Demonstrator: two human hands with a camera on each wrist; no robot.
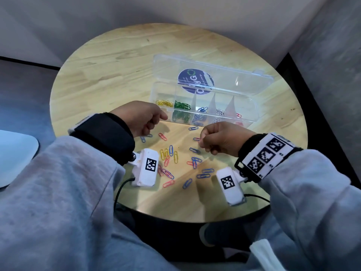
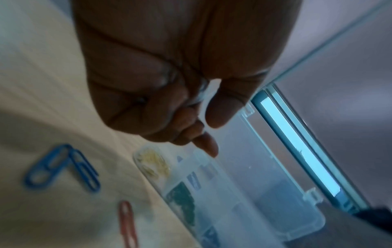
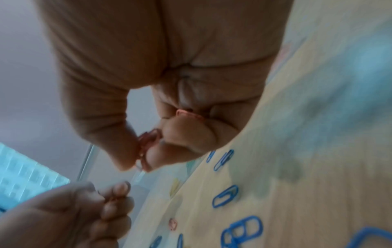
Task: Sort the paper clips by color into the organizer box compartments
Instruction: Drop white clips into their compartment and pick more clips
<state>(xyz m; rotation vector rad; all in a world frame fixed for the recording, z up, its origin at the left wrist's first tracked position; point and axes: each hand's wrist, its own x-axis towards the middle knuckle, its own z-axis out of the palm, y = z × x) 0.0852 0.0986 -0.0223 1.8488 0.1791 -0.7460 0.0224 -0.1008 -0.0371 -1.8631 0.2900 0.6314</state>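
Right hand (image 3: 169, 100) pinches red paper clips (image 3: 146, 147) | left hand (image 1: 140, 118) curled, contents unclear | organizer box (image 1: 252, 106) open beyond both

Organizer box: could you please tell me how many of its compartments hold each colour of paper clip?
In the organizer box:
Yellow clips: 1 compartment
Green clips: 1 compartment
Blue clips: 1 compartment
White clips: 1 compartment
Red clips: 1 compartment
Total: 5 compartments, one colour each.
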